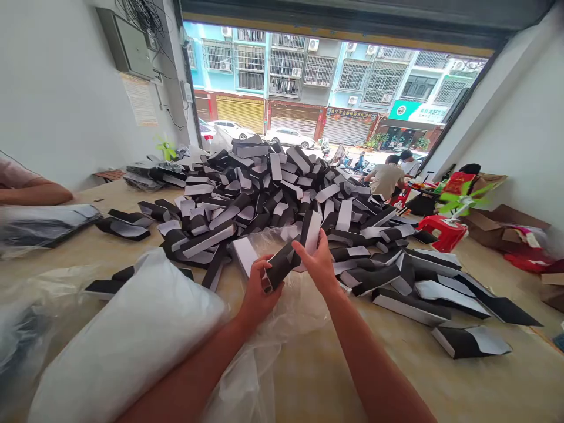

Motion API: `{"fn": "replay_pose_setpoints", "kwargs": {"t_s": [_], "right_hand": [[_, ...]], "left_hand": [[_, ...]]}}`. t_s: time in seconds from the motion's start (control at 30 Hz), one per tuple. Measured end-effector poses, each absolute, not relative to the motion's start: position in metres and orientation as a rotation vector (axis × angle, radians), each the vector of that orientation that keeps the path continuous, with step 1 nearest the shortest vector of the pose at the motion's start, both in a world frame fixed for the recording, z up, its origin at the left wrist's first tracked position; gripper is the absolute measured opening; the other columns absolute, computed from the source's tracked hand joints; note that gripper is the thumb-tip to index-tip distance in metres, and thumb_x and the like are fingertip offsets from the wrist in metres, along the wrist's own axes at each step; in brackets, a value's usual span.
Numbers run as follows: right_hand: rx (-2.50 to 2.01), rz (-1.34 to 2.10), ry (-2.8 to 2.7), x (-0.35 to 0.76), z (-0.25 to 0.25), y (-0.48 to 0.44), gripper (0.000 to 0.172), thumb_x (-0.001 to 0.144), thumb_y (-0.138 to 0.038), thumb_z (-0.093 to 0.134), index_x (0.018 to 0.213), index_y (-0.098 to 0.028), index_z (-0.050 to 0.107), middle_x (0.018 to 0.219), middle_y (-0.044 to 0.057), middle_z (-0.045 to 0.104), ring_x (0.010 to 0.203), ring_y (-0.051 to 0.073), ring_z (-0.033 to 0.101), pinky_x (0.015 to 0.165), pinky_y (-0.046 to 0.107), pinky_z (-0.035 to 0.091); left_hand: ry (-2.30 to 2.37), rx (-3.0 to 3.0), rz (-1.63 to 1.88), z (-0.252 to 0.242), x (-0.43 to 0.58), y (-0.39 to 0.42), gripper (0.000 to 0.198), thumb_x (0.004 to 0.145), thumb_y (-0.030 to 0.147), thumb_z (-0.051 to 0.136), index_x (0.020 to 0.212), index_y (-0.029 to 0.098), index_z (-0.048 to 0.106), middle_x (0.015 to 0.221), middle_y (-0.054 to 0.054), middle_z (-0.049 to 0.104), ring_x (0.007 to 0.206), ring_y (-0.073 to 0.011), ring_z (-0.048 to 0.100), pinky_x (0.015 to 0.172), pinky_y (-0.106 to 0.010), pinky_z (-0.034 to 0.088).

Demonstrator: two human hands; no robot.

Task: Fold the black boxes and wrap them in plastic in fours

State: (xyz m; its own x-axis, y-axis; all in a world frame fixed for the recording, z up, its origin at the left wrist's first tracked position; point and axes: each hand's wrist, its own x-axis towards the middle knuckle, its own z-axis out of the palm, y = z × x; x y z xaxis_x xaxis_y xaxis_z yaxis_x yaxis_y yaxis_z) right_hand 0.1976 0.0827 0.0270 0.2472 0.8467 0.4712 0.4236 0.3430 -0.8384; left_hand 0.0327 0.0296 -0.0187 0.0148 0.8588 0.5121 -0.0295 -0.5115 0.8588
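Observation:
Both of my hands hold one black-and-white cardboard box piece (pixel 288 254) above the table. My left hand (pixel 258 289) is closed round its lower left end. My right hand (pixel 318 263) grips its upper right part, fingers wrapped on it. Just beyond lies a big heap of the same folded black-and-white box pieces (pixel 273 188). A crumpled clear plastic bag (pixel 291 305) lies under my hands.
A white plastic-wrapped bundle (pixel 132 335) lies at the near left. Another person's arm (pixel 30 191) rests on the beige table (pixel 440 382) at far left. Loose box pieces (pixel 467 341) spread to the right. People sit near red stools (pixel 445 232) by the open shopfront.

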Motion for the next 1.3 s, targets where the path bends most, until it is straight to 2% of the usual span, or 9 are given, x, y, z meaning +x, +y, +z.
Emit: {"fn": "replay_pose_setpoints", "kwargs": {"t_s": [0.13,0.3,0.4,0.5,0.57,0.83,0.97,1.1,1.3], "right_hand": [[-1.242,0.541,-1.409,0.201,0.006,0.064,0.09,0.079,-0.059,0.068,0.152,-0.021,0.033,0.15,0.017,0.045,0.133,0.034,0.049,0.107,0.051,0.044],[-1.073,0.675,-1.296,0.203,-0.018,0.045,0.074,0.088,-0.05,0.058,0.152,-0.024,0.031,0.118,0.009,0.061,0.1,0.025,0.063,0.09,0.042,0.053],[-1.054,0.644,-1.219,0.199,-0.025,0.038,0.068,0.091,-0.048,0.052,0.151,-0.025,0.03,0.109,0.007,0.061,0.091,0.023,0.063,0.081,0.039,0.053],[-1.048,0.584,-1.348,0.196,-0.024,0.032,0.065,0.092,-0.045,0.05,0.15,-0.025,0.03,0.115,0.008,0.061,0.099,0.025,0.063,0.086,0.041,0.052],[-1.026,0.551,-1.493,0.195,-0.023,0.029,0.064,0.091,-0.043,0.052,0.148,-0.025,0.032,0.12,0.009,0.06,0.104,0.026,0.062,0.091,0.042,0.051],[-0.973,0.531,-1.388,0.191,-0.029,0.032,0.046,0.096,-0.043,0.045,0.138,-0.023,0.041,0.131,0.012,0.055,0.116,0.026,0.057,0.1,0.046,0.047],[-0.904,0.577,-1.291,0.19,-0.029,0.035,0.04,0.1,-0.043,0.04,0.135,-0.025,0.042,0.126,0.01,0.058,0.112,0.024,0.06,0.096,0.044,0.051],[-0.89,0.524,-1.345,0.189,-0.031,0.035,0.042,0.1,-0.045,0.042,0.136,-0.024,0.041,0.128,0.012,0.057,0.11,0.024,0.061,0.093,0.045,0.052],[-0.928,0.493,-1.448,0.189,-0.035,0.036,0.045,0.097,-0.044,0.051,0.135,-0.023,0.044,0.121,0.012,0.059,0.087,0.02,0.062,0.072,0.036,0.055]], "left_hand": [[0.873,1.496,1.611,-0.014,0.032,0.025,0.049,0.085,0.027,0.068,0.127,0.027,0.042,0.139,-0.011,0.05,0.124,-0.0244,0.057,0.095,-0.037,0.053],[0.857,1.505,1.552,-0.01,0.031,0.019,0.058,0.087,0.035,0.069,0.137,0.028,0.042,0.139,-0.011,0.052,0.12,-0.0243,0.059,0.1,-0.038,0.051],[0.916,1.407,1.583,-0.009,0.029,0.019,0.065,0.087,0.045,0.068,0.142,0.027,0.039,0.13,-0.01,0.057,0.108,-0.0233,0.064,0.091,-0.036,0.054],[1.025,1.278,1.59,-0.008,0.026,0.023,0.071,0.086,0.053,0.066,0.144,0.026,0.035,0.106,-0.006,0.064,0.076,-0.0164,0.065,0.071,-0.03,0.054],[1.045,1.231,1.585,-0.007,0.025,0.026,0.072,0.086,0.056,0.066,0.143,0.025,0.034,0.096,-0.004,0.064,0.066,-0.013,0.059,0.064,-0.028,0.052],[0.738,1.297,1.412,-0.015,0.028,0.034,0.047,0.086,0.046,0.071,0.122,0.023,0.051,0.117,-0.009,0.063,0.105,-0.0202,0.063,0.088,-0.033,0.054],[0.561,1.423,1.223,-0.023,0.033,0.031,0.05,0.088,0.038,0.071,0.131,0.027,0.049,0.132,-0.01,0.059,0.119,-0.0241,0.061,0.103,-0.042,0.049],[0.571,1.399,1.198,-0.027,0.034,0.031,0.053,0.089,0.038,0.069,0.136,0.031,0.045,0.134,-0.009,0.056,0.115,-0.0236,0.063,0.098,-0.043,0.052],[0.712,1.272,1.32,-0.019,0.03,0.034,0.052,0.089,0.044,0.068,0.133,0.028,0.046,0.127,-0.009,0.058,0.113,-0.0233,0.062,0.09,-0.038,0.057]]}}
